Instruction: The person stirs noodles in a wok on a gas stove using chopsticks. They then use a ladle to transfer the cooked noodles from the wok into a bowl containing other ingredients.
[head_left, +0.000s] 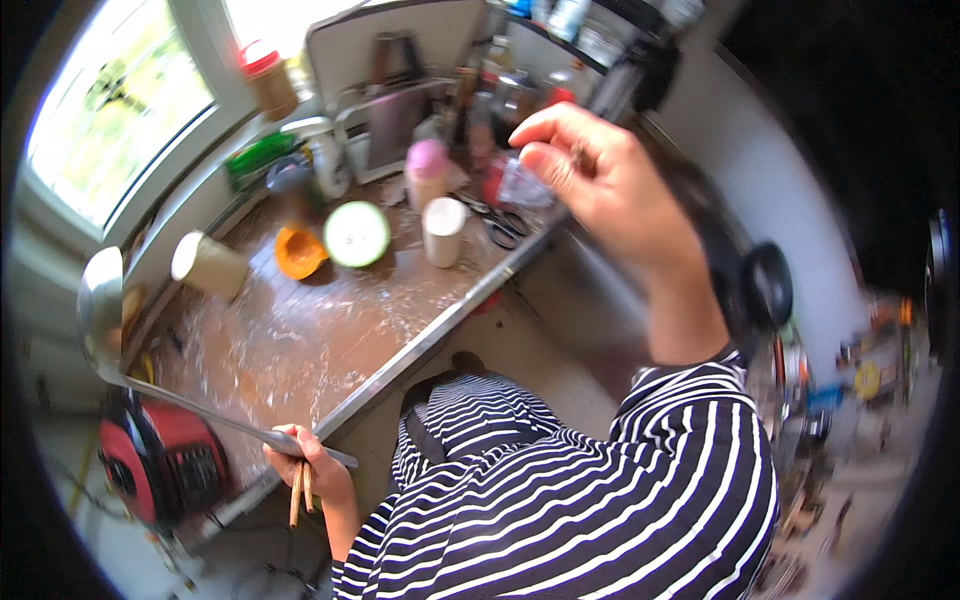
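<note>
My left hand (311, 459), low and left of my body, grips the handle of a metal ladle (202, 409) together with a pair of wooden chopsticks (300, 491). The ladle's bowl points up at the far left. My right hand (581, 161) is raised at the upper right, fingers curled, thumb and forefinger apart. A small dark thing (579, 154) shows between its fingers, too blurred to name. Beyond that hand lie black-handled scissors (504, 229) and a clear plastic bag (523, 184) on the counter. A cut green-rimmed gourd or melon (357, 234) sits beside an orange pumpkin piece (298, 253).
The brown marbled counter (337, 322) has a metal front edge. On it stand a white cup (444, 231), a pink-capped bottle (426, 172) and a cream-coloured container (208, 262). A red and black appliance (165, 465) is at the left end. A red-lidded jar (268, 81) stands by the window.
</note>
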